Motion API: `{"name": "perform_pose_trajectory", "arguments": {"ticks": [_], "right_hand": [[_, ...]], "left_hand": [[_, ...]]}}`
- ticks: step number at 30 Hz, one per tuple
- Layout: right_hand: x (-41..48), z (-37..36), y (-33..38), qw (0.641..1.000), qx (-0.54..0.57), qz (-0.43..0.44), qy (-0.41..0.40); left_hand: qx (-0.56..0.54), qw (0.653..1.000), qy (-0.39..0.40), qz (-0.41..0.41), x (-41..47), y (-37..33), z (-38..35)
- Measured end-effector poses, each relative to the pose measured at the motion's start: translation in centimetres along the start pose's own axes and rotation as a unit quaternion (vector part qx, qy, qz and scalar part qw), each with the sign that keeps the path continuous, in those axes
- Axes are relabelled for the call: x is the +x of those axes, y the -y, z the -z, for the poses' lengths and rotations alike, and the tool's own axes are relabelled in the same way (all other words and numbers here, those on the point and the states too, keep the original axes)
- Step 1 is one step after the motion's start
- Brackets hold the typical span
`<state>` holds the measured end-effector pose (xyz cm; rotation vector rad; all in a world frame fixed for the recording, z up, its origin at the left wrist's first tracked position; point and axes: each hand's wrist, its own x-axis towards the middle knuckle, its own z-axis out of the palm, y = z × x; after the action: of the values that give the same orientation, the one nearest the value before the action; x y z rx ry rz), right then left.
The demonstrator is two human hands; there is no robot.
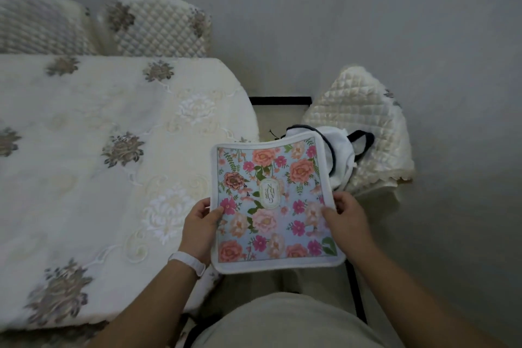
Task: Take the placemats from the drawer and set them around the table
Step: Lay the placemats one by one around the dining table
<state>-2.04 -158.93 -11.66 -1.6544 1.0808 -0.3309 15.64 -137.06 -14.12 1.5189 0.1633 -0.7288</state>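
Gripping one floral placemat [271,200] by its two side edges, towards the near end. On the left edge, left hand [202,223] closed, thumb flat on the print, fingers tucked underneath. On the right edge, right hand [346,217] closed likewise, thumb on top, fingers curled round the white border. Held nearly flat, print upward, at the right edge of the table [113,178] towards its near right corner, left border overlapping that edge; impossible to tell whether touching the tablecloth [169,110].

Counted: one placemat in view, with no telling whether more lie beneath it. One white wristband [187,263], on the left wrist. Three chairs in quilted cream covers: far-left chair [36,25] and second chair [161,28] behind the table's far edge, third chair [361,127] beyond its right edge.

Lying on the third chair, a white cloth [339,150] with dark trim, partly hidden behind the placemat's far right corner.
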Motion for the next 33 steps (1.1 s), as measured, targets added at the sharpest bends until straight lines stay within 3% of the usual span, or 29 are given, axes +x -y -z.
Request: {"name": "perform_pose_trajectory", "arguments": {"ticks": [13,23,33], "right_hand": [[13.6,5.1,-0.3,0.996,0.004,0.000,0.086],[16.8,-0.5,2.2,0.982,-0.024,0.018,0.185],[17.5,-6.0,5.3,0.974,-0.052,0.023,0.220]], "left_hand": [[0.019,0.998,-0.062,-0.024,3.3,-2.4,-10.4],[-0.049,0.984,-0.171,-0.019,2.4,-2.8,-6.5],[-0.107,0.974,-0.202,0.011,5.3,-1.5,-1.4]]}}
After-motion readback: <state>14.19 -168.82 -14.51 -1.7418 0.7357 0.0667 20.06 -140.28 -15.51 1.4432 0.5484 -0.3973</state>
